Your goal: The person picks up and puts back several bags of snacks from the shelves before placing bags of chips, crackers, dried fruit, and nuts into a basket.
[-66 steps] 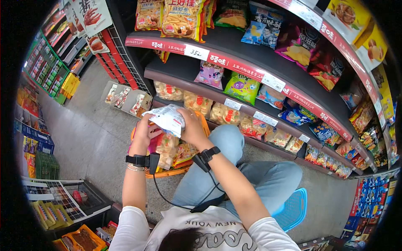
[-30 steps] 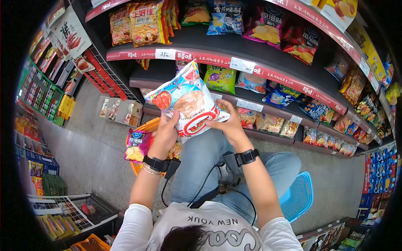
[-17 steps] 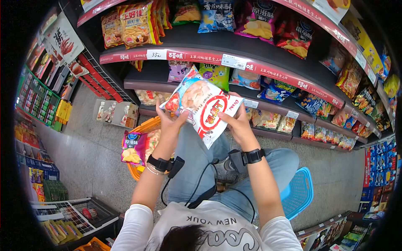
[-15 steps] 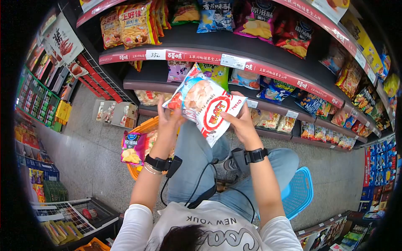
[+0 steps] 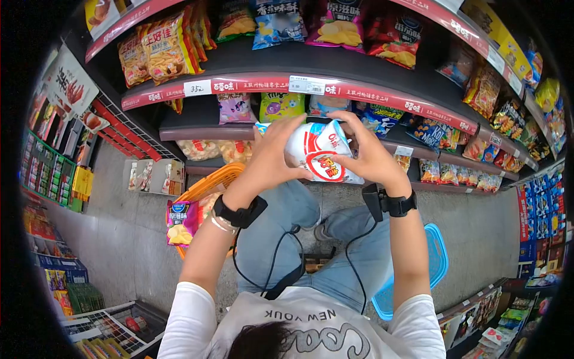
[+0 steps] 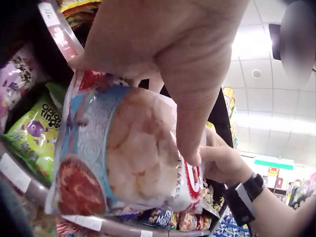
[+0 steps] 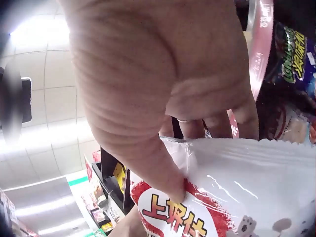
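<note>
A white, red and blue snack bag (image 5: pixel 317 149) is held up between both hands in front of the lower shelves. The left hand (image 5: pixel 272 157) grips one end, its thumb on the printed front. At the other end the right hand (image 5: pixel 372 154) holds on, thumb across the red logo. In the left wrist view the bag (image 6: pixel 138 148) shows pale flakes and a red picture, with the left hand (image 6: pixel 163 54) over its top edge. The right wrist view has the right hand (image 7: pixel 158 84) with its thumb pressed on the bag (image 7: pixel 247 182) and fingers behind it.
An orange basket (image 5: pixel 224 173) with a purple chip bag (image 5: pixel 181 222) and other bags stands on the floor at the left. A blue basket (image 5: pixel 439 251) is beside the right knee. Shelves (image 5: pixel 239 72) of snack bags run across the front, and a small white box (image 5: pixel 156 176) sits at their left end.
Both hands and the bag have shifted right and up toward the shelf. The bag has turned, and more of the hands covers it. Earlier it rose from above the orange basket.
</note>
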The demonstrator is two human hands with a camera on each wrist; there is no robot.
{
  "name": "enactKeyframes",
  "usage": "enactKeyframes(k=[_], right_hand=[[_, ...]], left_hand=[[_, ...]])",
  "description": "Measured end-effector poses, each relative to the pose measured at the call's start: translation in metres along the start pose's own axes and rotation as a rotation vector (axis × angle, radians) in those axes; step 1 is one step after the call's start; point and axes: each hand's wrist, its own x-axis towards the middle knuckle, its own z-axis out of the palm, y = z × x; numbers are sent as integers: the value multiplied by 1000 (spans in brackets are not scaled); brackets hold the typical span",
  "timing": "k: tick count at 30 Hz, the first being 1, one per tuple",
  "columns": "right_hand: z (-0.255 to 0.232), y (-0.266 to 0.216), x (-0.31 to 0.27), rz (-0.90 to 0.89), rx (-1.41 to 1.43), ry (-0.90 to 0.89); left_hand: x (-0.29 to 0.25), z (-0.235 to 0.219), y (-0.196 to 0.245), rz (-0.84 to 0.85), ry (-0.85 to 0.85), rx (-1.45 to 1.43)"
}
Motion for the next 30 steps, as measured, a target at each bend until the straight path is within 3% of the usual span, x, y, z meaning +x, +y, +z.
enactKeyframes(k=[4, 7, 8, 9, 10, 12, 14, 15, 17, 18, 20, 21, 27, 30], right_hand=[[-11, -4, -12, 94, -38, -68], [-12, 0, -22, 160, -103, -84], [-12, 5, -25, 184, -132, -26], [-12, 8, -29, 208, -162, 32], [-12, 14, -33, 231, -191, 89], [-10, 41, -39, 123, -274, 320], [-4, 53, -44, 130, -187, 556], [0, 64, -49, 199, -83, 574], [14, 103, -61, 330, 368, 377], [20, 116, -66, 390, 592, 270], [35, 121, -72, 434, 612, 264], [42, 133, -74, 358, 599, 276], [46, 171, -42, 336, 565, 416], [43, 187, -16, 273, 459, 477]], left_hand=[[11, 14, 3, -65, -165, -89], [14, 40, -13, 13, -236, -166], [14, 48, -15, 22, -236, -181], [10, 57, -15, -150, -217, -320], [8, 66, -18, -211, -163, -374], [7, 85, -28, -331, -52, -478], [5, 102, -36, -415, 30, -737], [5, 108, -35, -464, 60, -870], [7, 108, -20, -556, 92, -1108], [7, 113, -24, -569, 97, -1087], [7, 126, -35, -596, 106, -1044], [8, 127, -36, -631, 109, -1072], [35, 135, -58, -629, 143, -1034], [50, 140, -84, -435, 176, -548]])
